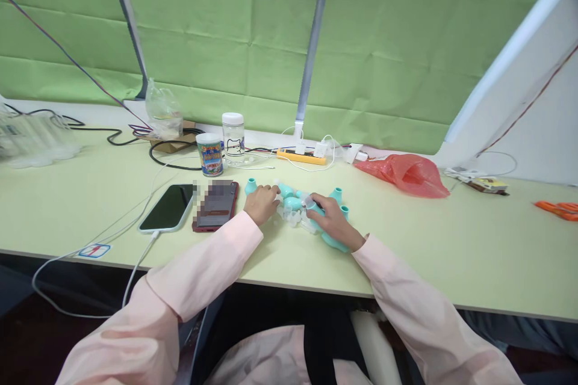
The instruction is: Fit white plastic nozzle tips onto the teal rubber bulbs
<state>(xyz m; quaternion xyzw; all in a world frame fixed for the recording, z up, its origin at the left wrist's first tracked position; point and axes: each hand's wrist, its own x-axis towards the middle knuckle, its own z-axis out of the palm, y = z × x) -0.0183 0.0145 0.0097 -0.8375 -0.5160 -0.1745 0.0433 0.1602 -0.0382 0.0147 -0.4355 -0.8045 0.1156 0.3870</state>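
A small pile of turquoise plastic parts (293, 203) and translucent white plastic pieces (291, 215) lies on the table in front of me. At its left edge is my left hand (262, 203), palm down with the fingers curled together; what they pinch is too small to make out. My right hand (332, 219) is closed around a turquoise, bottle-like plastic part (315, 209) with a clear piece at its tip. Other turquoise parts stand or lie around the hands, one (251, 186) behind the left hand and one (335, 243) partly hidden under the right.
Left of the pile lie a dark red phone (215, 207) and a charging phone (167, 209) with a white cable. Behind stand a printed cup (210, 155), a lidded clear jar (233, 138) and a yellow power strip (301, 157). A red plastic bag (406, 174) lies right.
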